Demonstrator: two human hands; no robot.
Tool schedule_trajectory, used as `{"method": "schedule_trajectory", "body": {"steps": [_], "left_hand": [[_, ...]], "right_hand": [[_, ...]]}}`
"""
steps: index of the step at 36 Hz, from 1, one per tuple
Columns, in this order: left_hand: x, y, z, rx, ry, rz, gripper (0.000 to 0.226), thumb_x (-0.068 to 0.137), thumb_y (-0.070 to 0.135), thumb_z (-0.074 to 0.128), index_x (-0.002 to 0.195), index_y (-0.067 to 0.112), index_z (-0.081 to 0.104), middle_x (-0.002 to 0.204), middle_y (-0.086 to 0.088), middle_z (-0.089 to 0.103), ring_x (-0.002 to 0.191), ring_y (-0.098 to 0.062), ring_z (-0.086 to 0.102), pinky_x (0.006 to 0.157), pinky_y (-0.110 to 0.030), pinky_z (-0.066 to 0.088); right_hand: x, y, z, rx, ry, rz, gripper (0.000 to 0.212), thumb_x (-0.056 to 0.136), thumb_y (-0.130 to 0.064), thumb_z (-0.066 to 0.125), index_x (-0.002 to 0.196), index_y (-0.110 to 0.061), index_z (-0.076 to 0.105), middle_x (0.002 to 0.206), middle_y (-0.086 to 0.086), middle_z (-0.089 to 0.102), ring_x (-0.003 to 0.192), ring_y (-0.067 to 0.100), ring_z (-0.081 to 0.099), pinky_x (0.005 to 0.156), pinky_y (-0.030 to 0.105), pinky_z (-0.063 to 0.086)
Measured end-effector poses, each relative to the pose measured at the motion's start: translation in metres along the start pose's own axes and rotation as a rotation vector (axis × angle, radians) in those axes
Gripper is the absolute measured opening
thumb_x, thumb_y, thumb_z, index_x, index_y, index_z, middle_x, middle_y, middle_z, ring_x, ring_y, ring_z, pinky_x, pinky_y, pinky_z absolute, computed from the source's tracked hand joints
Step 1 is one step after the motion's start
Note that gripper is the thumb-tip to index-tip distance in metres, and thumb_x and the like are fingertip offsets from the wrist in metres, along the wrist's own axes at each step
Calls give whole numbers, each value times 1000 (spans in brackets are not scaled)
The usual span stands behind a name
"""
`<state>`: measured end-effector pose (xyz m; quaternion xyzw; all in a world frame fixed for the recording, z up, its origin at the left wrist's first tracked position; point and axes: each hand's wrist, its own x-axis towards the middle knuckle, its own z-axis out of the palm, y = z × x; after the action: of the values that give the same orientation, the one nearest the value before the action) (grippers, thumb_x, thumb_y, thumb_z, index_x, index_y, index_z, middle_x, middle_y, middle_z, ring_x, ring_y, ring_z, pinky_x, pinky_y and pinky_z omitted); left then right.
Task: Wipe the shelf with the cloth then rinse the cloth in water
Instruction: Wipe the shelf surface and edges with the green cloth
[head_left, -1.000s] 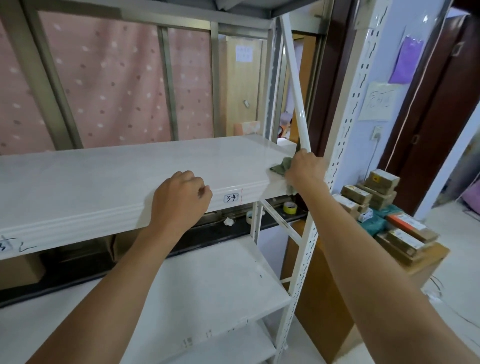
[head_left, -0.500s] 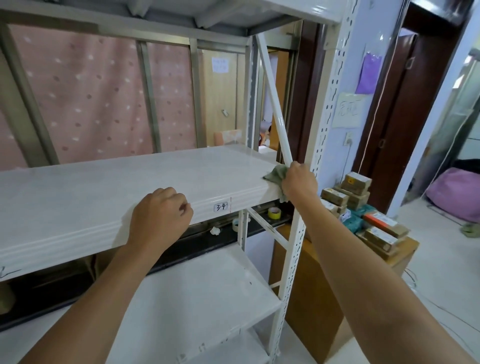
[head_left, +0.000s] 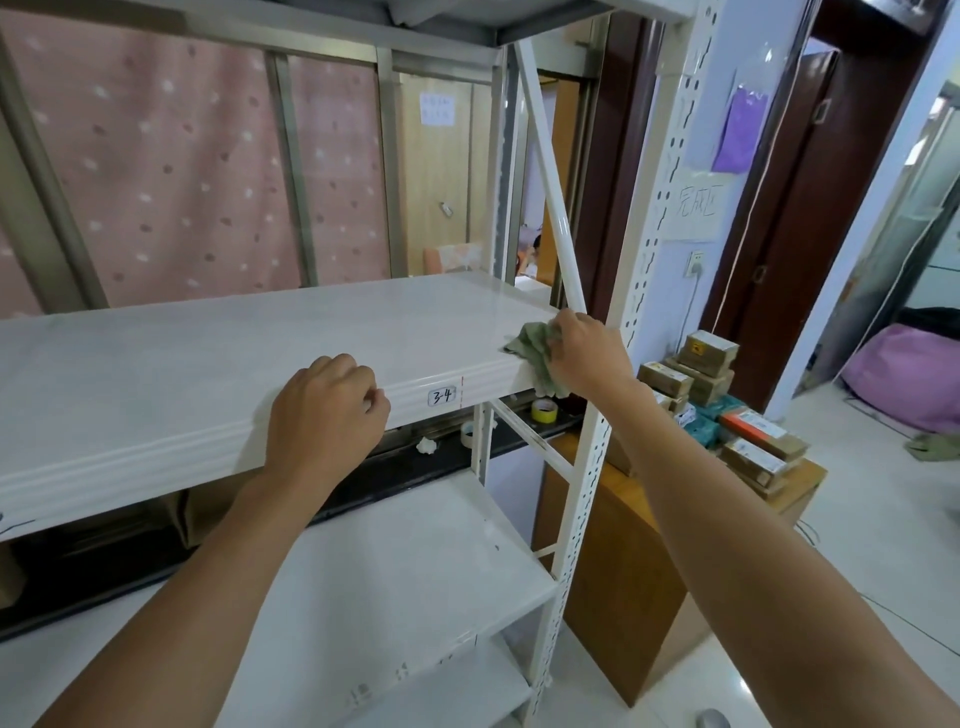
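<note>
My right hand (head_left: 587, 358) clutches the crumpled pale-green cloth (head_left: 530, 345) at the white shelf's (head_left: 208, 364) front right corner, a fold drooping over its edge, while my left hand (head_left: 322, 410) rests there, fingers curled.

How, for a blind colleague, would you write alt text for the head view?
A person's right hand grips a bunched green cloth at the right front corner of a white shelf; the left hand rests, fingers curled, on the shelf's front edge beside a label reading 3-4. Small boxes are stacked on a wooden cabinet to the right.
</note>
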<state>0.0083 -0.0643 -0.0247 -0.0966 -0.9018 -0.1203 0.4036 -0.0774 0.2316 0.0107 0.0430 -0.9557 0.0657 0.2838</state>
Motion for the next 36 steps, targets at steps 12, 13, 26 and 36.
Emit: {"method": "schedule_trajectory", "body": {"steps": [12, 13, 26, 36], "left_hand": [[-4, -7, -7, -32, -6, -35, 14, 84, 8, 69, 70, 6, 70, 71, -4, 63, 69, -26, 55, 62, -30, 39], [-4, -9, -8, -36, -11, -44, 15, 85, 9, 68, 71, 6, 70, 72, -4, 63, 70, -26, 55, 61, -31, 41], [-30, -56, -53, -42, 25, -181, 16, 92, 17, 63, 83, 8, 72, 83, -4, 66, 78, -26, 59, 65, -35, 48], [-60, -100, -103, -144, 131, -218, 15, 92, 4, 59, 95, 9, 73, 98, -3, 66, 75, -18, 61, 68, -29, 48]], "right_hand": [[-12, -55, -3, 28, -26, -75, 25, 98, -31, 42, 104, -8, 50, 90, 8, 60, 76, 30, 58, 68, 37, 35], [-15, -63, -1, 34, -11, -88, 21, 97, -28, 43, 102, -9, 50, 88, 8, 60, 74, 30, 57, 67, 36, 34], [-57, -195, -3, 188, 31, -250, 14, 94, -22, 48, 90, -11, 40, 88, 11, 61, 74, 37, 59, 60, 34, 30], [-102, -317, -8, 337, 36, -392, 15, 91, -20, 51, 89, -13, 39, 83, 8, 56, 64, 29, 52, 56, 33, 29]]}}
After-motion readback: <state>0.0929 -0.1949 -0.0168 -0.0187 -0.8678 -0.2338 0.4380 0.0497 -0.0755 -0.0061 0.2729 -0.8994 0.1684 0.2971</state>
